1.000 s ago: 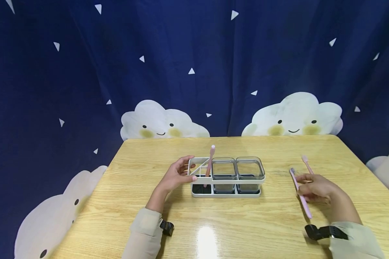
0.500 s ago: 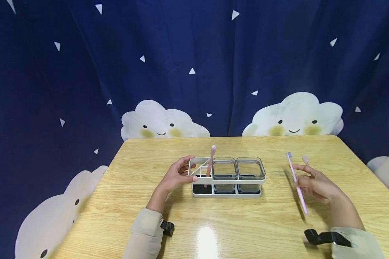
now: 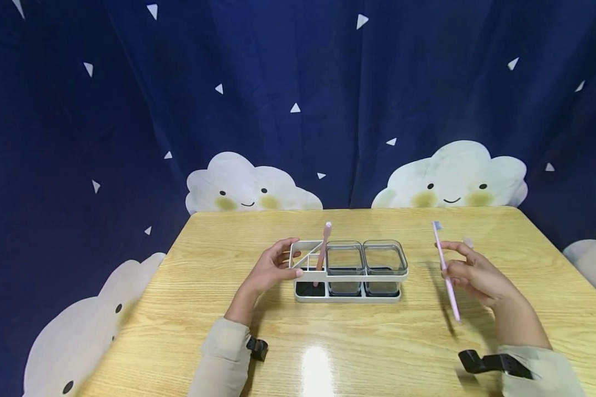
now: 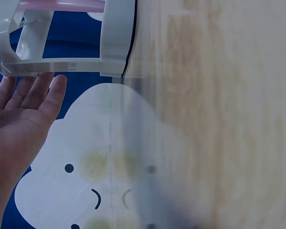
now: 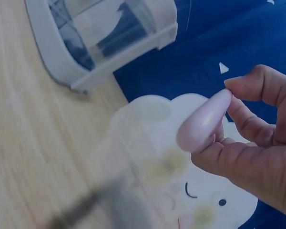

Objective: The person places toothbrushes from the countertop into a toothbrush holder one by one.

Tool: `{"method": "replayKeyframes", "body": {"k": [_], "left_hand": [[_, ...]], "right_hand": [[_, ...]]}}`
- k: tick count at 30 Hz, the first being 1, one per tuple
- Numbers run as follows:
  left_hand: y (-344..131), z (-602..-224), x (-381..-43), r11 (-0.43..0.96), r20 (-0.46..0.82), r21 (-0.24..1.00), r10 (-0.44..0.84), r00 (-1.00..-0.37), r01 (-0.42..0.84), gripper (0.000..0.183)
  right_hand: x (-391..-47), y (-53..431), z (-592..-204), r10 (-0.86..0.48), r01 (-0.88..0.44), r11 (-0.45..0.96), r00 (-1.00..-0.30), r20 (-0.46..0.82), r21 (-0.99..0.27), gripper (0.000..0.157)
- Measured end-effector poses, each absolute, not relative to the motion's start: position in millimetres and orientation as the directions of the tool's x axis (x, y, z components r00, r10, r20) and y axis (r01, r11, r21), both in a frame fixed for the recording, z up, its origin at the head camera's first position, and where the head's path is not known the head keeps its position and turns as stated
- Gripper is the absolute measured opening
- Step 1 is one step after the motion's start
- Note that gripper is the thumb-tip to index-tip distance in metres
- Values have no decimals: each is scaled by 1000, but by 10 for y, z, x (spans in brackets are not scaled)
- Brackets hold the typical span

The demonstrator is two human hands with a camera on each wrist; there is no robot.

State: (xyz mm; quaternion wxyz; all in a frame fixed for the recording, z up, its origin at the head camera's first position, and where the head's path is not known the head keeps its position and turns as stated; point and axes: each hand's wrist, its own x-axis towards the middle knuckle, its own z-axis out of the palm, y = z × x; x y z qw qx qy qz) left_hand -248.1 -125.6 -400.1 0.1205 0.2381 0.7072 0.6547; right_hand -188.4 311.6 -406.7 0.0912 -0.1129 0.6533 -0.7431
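Note:
A white toothbrush holder (image 3: 365, 278) with two clear square cups (image 3: 383, 270) stands mid-table. One pink toothbrush (image 3: 323, 251) leans upright in a left compartment, head up. My left hand (image 3: 270, 266) holds the holder's left end, thumb on the front rim and fingers at the back. In the left wrist view, fingertips (image 4: 57, 83) meet the holder's end frame (image 4: 118, 38). On the right, my right hand (image 3: 477, 275) pinches a lilac toothbrush (image 3: 451, 295) with bluish bristles, tilted over the table. The right wrist view shows its rounded handle (image 5: 202, 124) between thumb and fingers.
Beyond the right hand, the head of another pink toothbrush (image 3: 468, 242) shows; the hand hides its remainder. The wooden table (image 3: 179, 309) ends at a dark blue curtain (image 3: 258, 66) with cloud prints. Black straps with cameras (image 3: 494, 364) sit on both wrists.
My right hand has raised the lilac toothbrush and carried it left and away from me, covering more of the other toothbrush. The left hand and holder have stayed put.

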Motion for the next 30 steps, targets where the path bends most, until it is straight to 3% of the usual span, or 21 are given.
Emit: {"method": "replayKeyframes", "body": {"k": [8, 15, 23, 30], "left_hand": [[-1245, -4008, -2492, 16, 162, 981, 485, -859, 194, 71], [-1256, -4241, -2634, -30, 217, 973, 466, -858, 229, 70], [-1246, -4189, -2603, -19, 190, 979, 467, -863, 205, 71], [-1231, -4026, -2481, -12, 209, 973, 468, -859, 230, 68]], "right_hand": [[-1903, 2967, -3912, -260, -78, -155, -958, 116, -985, 49], [-1888, 2803, -3763, -236, -126, -140, -959, 157, -982, 39], [-1899, 2597, -3628, -197, -176, -137, -960, 201, -975, 32], [-1921, 2392, -3574, -162, -263, -189, -942, 294, -946, 35]]}}
